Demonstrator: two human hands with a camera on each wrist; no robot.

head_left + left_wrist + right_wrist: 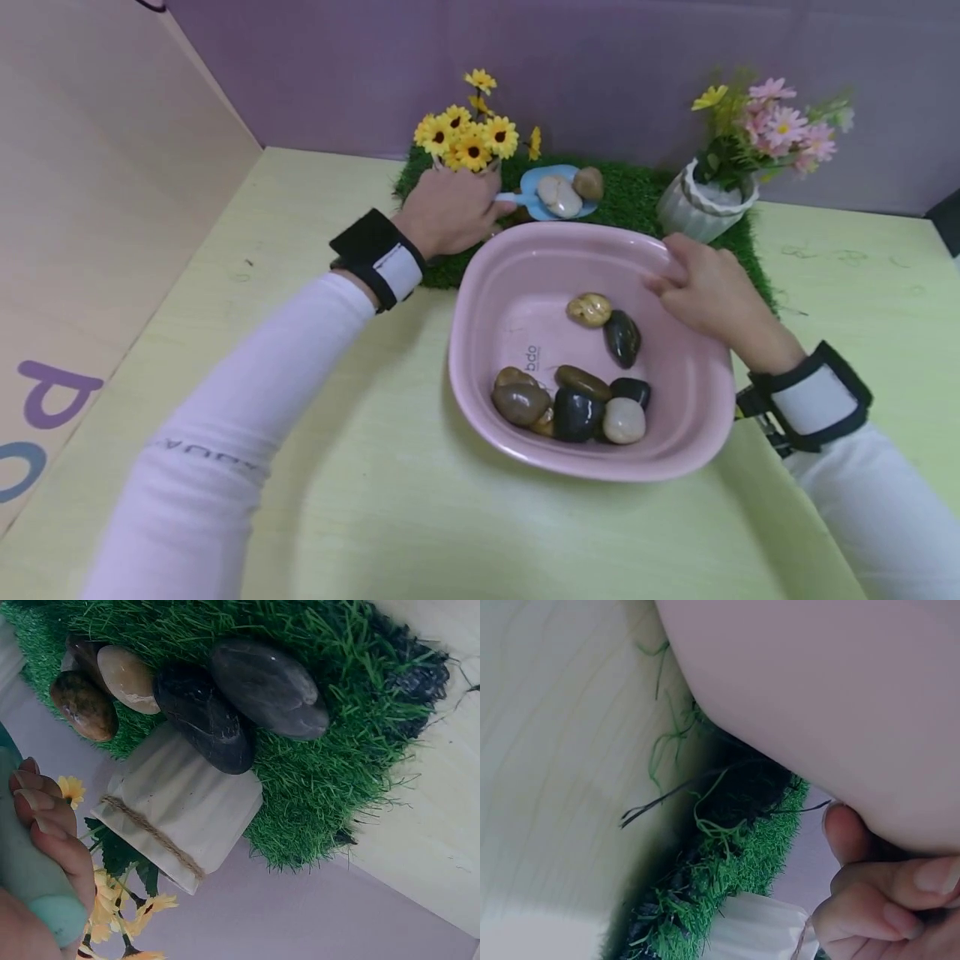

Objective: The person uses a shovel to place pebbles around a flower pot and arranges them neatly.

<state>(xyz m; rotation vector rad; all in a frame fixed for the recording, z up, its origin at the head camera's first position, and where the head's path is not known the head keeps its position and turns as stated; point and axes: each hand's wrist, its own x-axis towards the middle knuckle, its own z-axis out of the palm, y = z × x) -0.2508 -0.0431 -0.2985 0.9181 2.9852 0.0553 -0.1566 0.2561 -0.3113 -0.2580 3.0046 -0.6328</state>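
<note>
White sleeves (202,458) nearest; your left hand (452,210) grips the blue scoop (533,188), your right hand (718,293) apparently pinches the pink basin (528,287).

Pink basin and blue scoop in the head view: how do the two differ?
The basin is much larger, with a rounded-square rim; the scoop is small, with a handle. The basin holds a larger group of stones, while the scoop carries two stones. The right hand grips the basin by its rim; the left hand holds the scoop by its handle. Both contain stones and both are held.
</note>
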